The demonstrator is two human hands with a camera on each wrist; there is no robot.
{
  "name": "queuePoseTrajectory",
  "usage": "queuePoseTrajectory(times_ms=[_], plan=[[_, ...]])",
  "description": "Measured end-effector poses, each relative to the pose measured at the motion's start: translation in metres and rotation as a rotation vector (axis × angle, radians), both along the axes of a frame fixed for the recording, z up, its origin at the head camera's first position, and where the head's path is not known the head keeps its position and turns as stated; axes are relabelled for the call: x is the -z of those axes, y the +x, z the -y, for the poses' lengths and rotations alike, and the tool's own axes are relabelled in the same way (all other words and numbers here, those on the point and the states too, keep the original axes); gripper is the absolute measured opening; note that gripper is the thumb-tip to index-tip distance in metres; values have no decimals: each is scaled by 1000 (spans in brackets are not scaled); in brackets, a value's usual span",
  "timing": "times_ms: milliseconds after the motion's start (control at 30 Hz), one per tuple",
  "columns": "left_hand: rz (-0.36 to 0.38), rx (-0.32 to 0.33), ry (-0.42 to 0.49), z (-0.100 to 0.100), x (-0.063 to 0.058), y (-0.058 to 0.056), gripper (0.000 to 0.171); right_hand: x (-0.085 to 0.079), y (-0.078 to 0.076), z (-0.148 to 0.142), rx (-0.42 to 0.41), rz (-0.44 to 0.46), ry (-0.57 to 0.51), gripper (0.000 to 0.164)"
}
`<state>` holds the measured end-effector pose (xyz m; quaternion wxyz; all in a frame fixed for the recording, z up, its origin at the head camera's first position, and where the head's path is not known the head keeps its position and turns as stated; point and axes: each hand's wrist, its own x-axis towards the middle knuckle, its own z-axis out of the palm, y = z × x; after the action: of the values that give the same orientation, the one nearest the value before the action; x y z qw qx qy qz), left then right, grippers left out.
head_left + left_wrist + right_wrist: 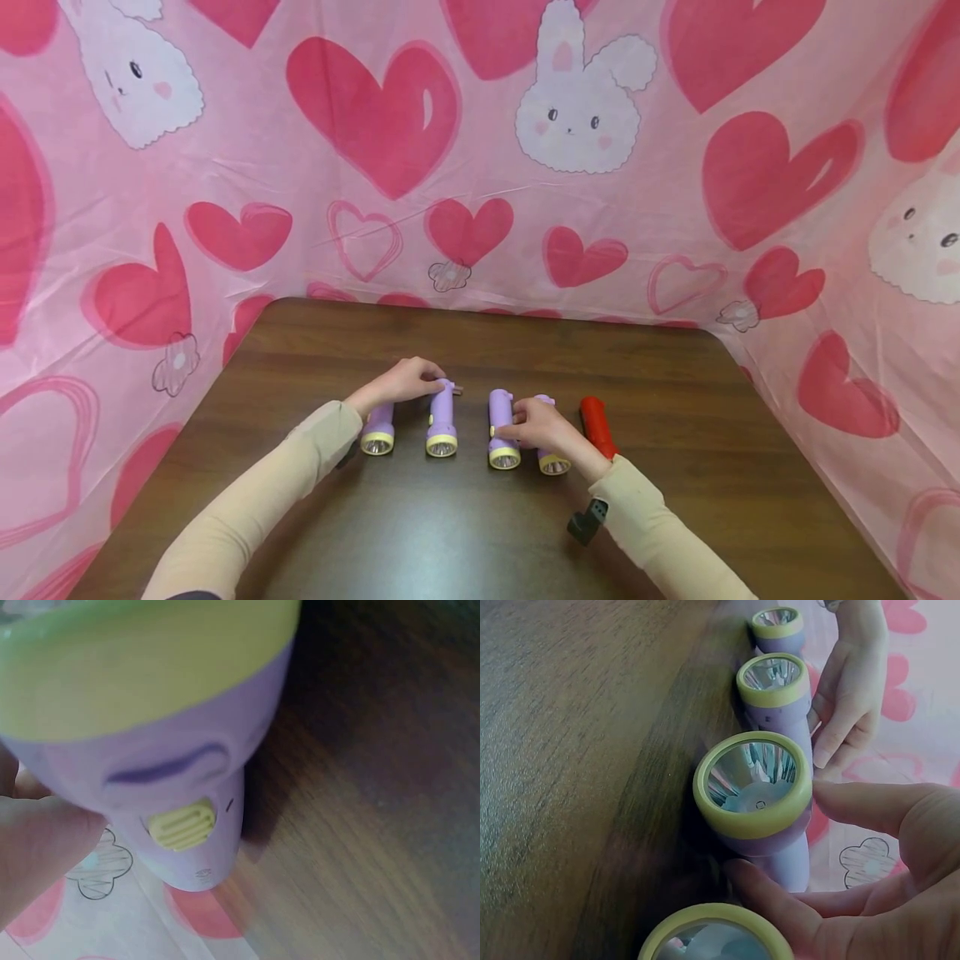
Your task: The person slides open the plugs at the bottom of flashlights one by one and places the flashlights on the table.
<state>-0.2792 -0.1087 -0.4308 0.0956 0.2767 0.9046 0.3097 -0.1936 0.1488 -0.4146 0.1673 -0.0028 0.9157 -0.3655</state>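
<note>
Several purple flashlights with yellow rims lie in a row, their lenses toward me. My left hand (405,381) reaches over the leftmost flashlight (377,433) and holds the tail end of the second flashlight (442,421) with its fingers. In the left wrist view a purple flashlight (187,761) with a yellow switch fills the foreground, my thumb (49,832) behind it. My right hand (543,427) grips the third flashlight (500,412) between thumb and finger, as the right wrist view shows at its head (754,787). That hand partly covers the rightmost purple flashlight (553,463).
A red flashlight (596,421) lies at the right end of the row, partly behind my right wrist. A small greyish piece (458,390) shows beside the second flashlight's tail. The brown wooden table (420,533) meets a pink heart-and-rabbit cloth (480,183) at its back and sides.
</note>
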Motion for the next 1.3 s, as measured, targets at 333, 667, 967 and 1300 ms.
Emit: queuePoseTrajectory(times_ms=[333, 667, 967, 1300], plan=[[-9, 10, 5, 1, -2, 2, 26, 1, 1, 4, -15, -10, -2, 55], [-9, 16, 4, 2, -1, 1, 26, 0, 2, 7, -33, -5, -2, 59], [-25, 14, 4, 0, -2, 2, 26, -1, 4, 8, -40, -3, 11, 57], [-15, 4, 4, -1, -1, 2, 26, 1, 5, 8, -25, -5, -7, 60]])
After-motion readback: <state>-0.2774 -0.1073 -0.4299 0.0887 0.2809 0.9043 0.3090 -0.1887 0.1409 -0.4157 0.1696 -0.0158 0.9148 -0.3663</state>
